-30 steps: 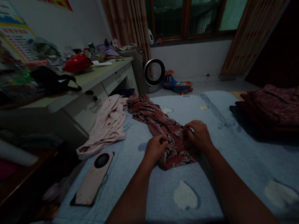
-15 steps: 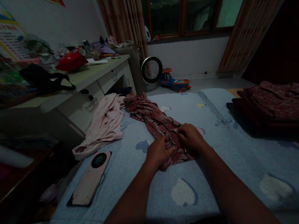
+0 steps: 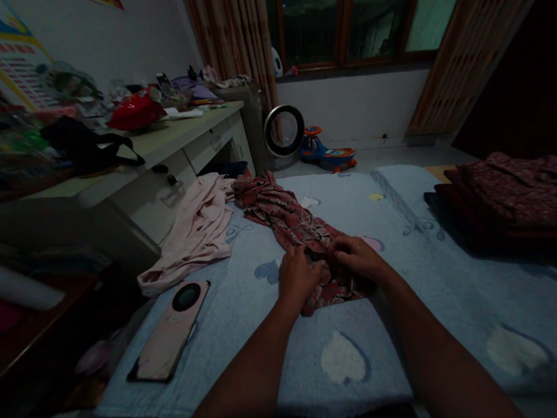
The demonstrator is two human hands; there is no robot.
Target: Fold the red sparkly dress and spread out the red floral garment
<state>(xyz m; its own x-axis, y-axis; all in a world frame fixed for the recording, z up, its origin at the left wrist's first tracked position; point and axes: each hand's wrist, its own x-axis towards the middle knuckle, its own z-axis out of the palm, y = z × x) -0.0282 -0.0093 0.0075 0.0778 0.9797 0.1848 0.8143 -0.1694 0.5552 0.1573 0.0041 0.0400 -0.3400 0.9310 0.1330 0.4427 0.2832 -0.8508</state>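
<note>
A dark red patterned garment [image 3: 279, 212] lies bunched lengthwise on the light blue cloth [image 3: 417, 327]. My left hand [image 3: 300, 277] grips its near part from the left, fingers bent into the fabric. From the right, my right hand [image 3: 357, 257] pinches the same garment, thumb and fingers together. A small gap with fabric between them separates the two hands. Left of the garment rests a crumpled pale pink garment [image 3: 194, 235]. Nearer to me on that side is a pink phone [image 3: 169, 335] with a round black camera ring.
Folded dark red clothes [image 3: 529, 200] are stacked at the right. A desk [image 3: 190, 135] with a red bag [image 3: 135, 111] and a black bag [image 3: 88, 147] stands at the left. Beyond the blue cloth are a round-framed object [image 3: 284, 131] and a blue-orange ride-on toy [image 3: 327, 153].
My left hand has shifted slightly up and over the garment, its fingers now deeper in the fabric. My right hand has moved slightly right. The view has shifted a little.
</note>
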